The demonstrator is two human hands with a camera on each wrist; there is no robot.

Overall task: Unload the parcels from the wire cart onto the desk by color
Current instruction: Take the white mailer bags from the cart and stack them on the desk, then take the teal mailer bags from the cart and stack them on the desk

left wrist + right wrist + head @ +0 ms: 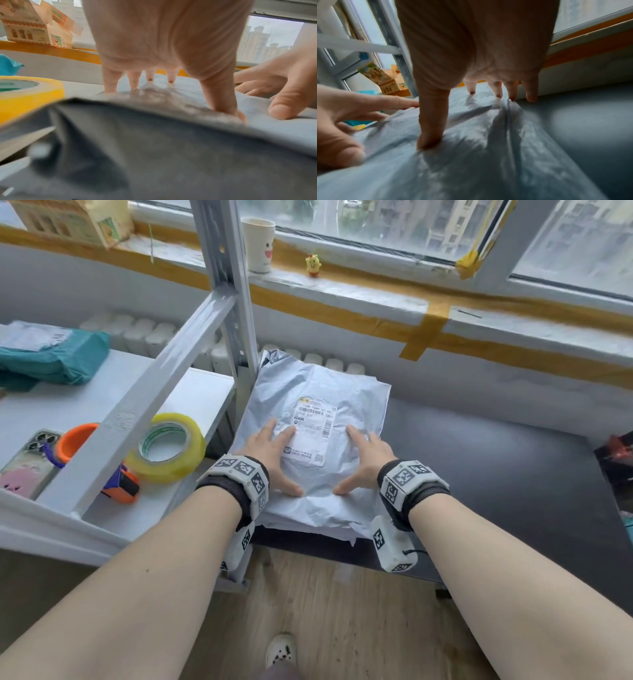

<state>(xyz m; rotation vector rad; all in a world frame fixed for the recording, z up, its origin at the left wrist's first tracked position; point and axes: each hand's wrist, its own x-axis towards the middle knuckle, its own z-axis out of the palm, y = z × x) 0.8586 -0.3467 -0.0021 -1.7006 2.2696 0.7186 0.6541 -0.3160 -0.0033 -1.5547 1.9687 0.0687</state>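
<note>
Both my hands, left hand (270, 453) and right hand (366, 457), pressed flat, fingers spread, on grey parcel (318, 392) mid-frame; slippery stack could slide off desk (496, 460) edge.

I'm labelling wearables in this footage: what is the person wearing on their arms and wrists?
Bare forearms, no sleeves. Each wrist carries a dark fabric band topped by a white block with black square tracking markers. A white marker-printed camera pod with a black cable hangs under the right wrist.

Bare forearms, black wristbands (224, 484) w/ b&w marker-tagged white cam blocks (394, 546), white shoe (281, 649)
</note>
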